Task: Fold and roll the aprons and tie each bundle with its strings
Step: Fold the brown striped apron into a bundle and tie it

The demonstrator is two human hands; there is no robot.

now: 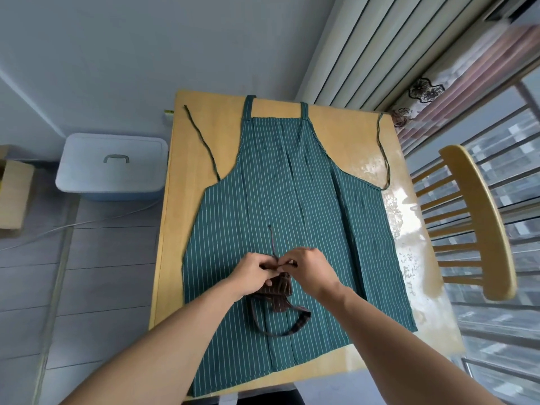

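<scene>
On the wooden worktop point(204, 135) a green striped apron point(292, 185) lay spread flat, bib toward the far edge, hem hanging over the near edge. Its left tie string point(201, 138) trailed across the bare wood; its right tie string point(382, 153) looped near the right edge. Over the apron's lower middle sat a small brown striped bundle point(276, 289), with a brown strap loop point(280, 323) curling out toward you. Your left hand point(254, 273) and right hand point(306, 268) met just above the bundle, fingers pinched together on a thin dark string point(271, 241) whose free end ran away from you across the green cloth. Whether a knot had formed there was hard to tell; your fingers covered it. Left of the worktop, a white lidded bin point(111, 165) stood on the floor; a wooden chair point(473, 217) stood to the right.
</scene>
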